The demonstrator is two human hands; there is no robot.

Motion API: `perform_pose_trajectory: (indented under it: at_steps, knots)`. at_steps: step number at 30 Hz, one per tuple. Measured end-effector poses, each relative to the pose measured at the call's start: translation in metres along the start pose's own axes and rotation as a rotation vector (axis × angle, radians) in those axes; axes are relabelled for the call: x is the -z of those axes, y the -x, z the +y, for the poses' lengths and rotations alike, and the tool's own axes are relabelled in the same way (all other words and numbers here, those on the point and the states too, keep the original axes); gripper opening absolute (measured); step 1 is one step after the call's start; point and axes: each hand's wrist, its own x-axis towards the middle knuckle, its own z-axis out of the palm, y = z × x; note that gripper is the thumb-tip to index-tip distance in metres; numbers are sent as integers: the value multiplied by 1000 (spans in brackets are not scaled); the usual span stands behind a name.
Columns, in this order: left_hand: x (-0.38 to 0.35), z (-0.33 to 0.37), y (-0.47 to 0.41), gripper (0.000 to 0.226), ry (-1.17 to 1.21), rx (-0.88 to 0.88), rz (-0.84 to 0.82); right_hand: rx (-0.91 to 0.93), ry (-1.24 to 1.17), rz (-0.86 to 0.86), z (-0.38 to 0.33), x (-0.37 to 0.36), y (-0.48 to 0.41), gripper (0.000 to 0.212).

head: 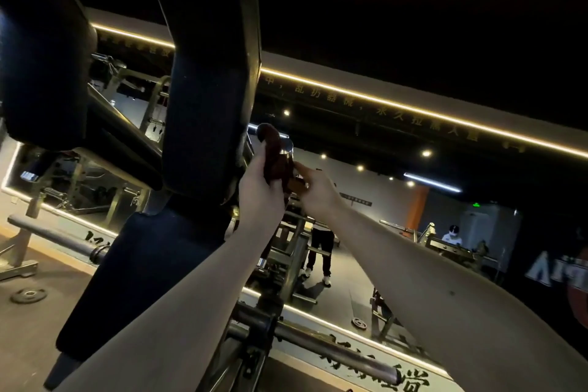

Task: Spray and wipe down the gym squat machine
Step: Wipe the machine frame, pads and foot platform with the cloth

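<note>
The squat machine's dark padded shoulder pad (206, 111) and back pad (143, 270) rise in front of me, with a second pad (41, 73) at the left. A dark reddish cloth (273, 153) is wrapped over a chrome handle (288, 145) just right of the shoulder pad. My left hand (259, 188) grips the cloth from below. My right hand (315, 188) pinches the cloth's lower end beside it. No spray bottle is in view.
A steel weight bar (334, 350) of the machine juts out low at the right, another bar (54, 237) at the left. A weight plate (28, 295) lies on the floor. The wall mirror (366, 232) reflects people and other gym machines.
</note>
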Motion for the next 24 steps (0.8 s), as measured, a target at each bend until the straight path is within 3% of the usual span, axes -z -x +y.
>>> perform_pose_trajectory:
  at_steps: [2,7,12,18,21,24]
  knots:
    - [3,-10,-4,46,-38,-44,-31,28,-39,52,0,-5,1,19]
    - [5,-25,-14,41,-147,-121,-14,123,81,138,11,-4,-3,21]
    - [1,-35,-18,27,-186,-10,-36,112,125,187,23,-11,-18,22]
    - [-14,-75,-11,24,-522,237,-384,90,155,125,28,-8,-20,42]
    - [-25,-78,-5,30,-438,217,-267,57,122,54,28,-3,-22,48]
    - [-25,-66,-3,39,-311,159,-42,43,110,6,26,5,-21,58]
